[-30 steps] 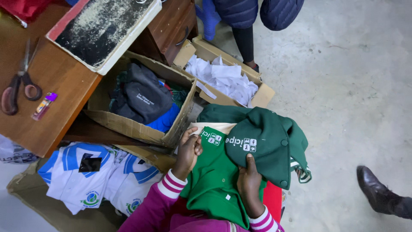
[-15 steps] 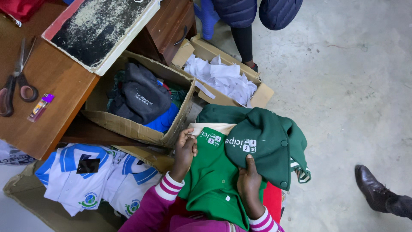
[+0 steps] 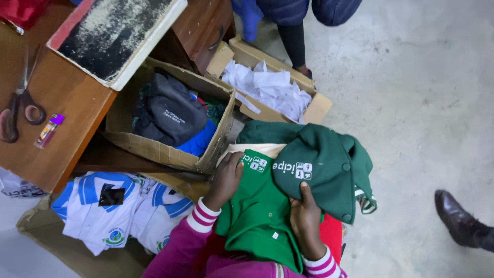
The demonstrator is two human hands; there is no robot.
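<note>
A green garment [image 3: 257, 216] with white printed emblems is spread across the lap of a seated person, seen from above, at about 6 o'clock in the view. The left hand [image 3: 226, 177] is laid on its upper left corner with fingers curled over the cloth edge, gripping it lightly; the right hand [image 3: 304, 219] is pressed flat on the cloth, thumb pointing up toward a darker green garment [image 3: 329, 170] lying over the top right of the first, at about 3 o'clock from the hands. Judged from this, the garments are being sorted or smoothed, and the next move would seem to call for the darker piece to be lifted clear, since it overlaps the brighter one. At 10 o'clock, an open cardboard box [image 3: 170, 152] holds dark and blue clothing. At 12 o'clock, a second cardboard box [image 3: 319, 108] holds white paper scraps. White and blue shirts [image 3: 121, 213] are stacked at 8 o'clock. On a wooden table [image 3: 67, 98] at 10 o'clock lie scissors [image 3: 20, 105] and a small lighter [image 3: 49, 130]. Another person's dark shoe [image 3: 458, 221] is seen at 3 o'clock.
</note>
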